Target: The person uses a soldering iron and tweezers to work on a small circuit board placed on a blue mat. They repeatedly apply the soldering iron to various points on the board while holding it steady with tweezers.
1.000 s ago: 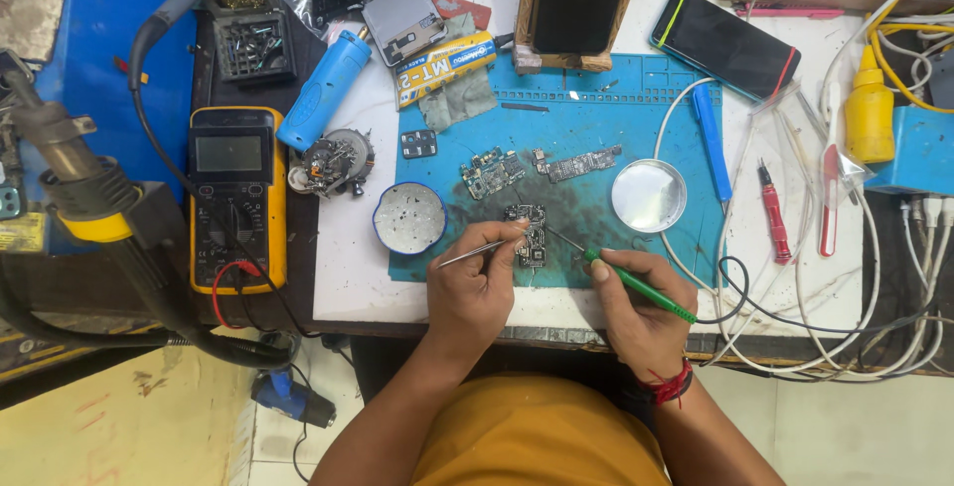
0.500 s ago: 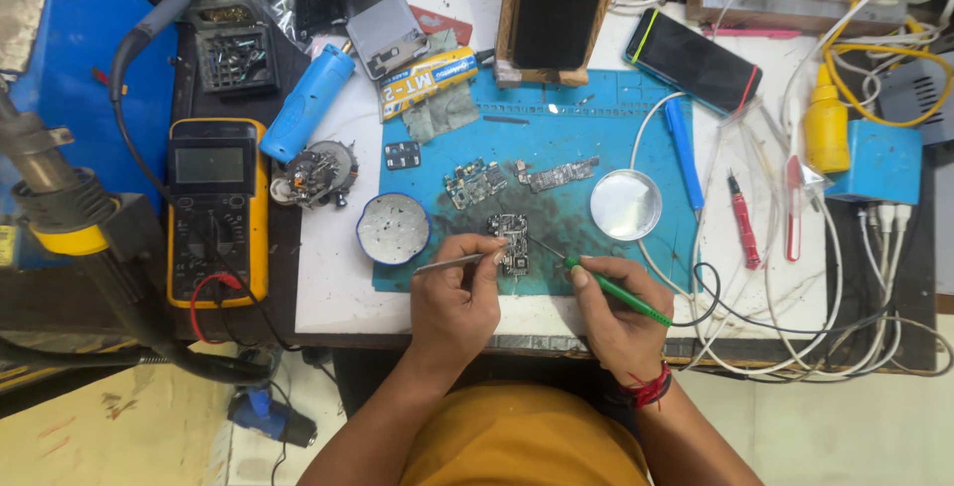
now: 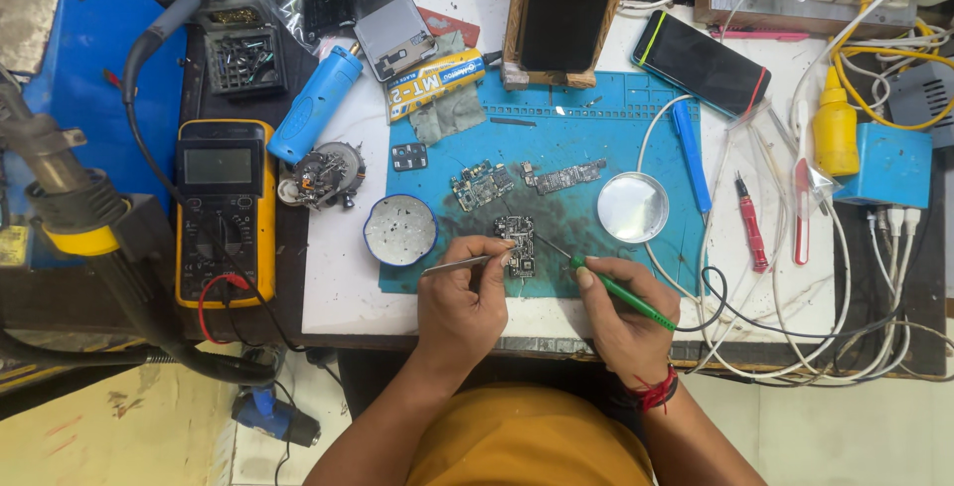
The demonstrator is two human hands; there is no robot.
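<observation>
Screwdriver in right hand, tip up-left toward circuit board.

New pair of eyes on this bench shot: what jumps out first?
The two hands at the near edge of the blue mat: the left hand holds metal tweezers and the right hand a green-handled tool, both over a small circuit board. After that, the yellow multimeter on the left and the tangle of white cables on the right.

Round tin and metal lid flank the circuit board.
</observation>
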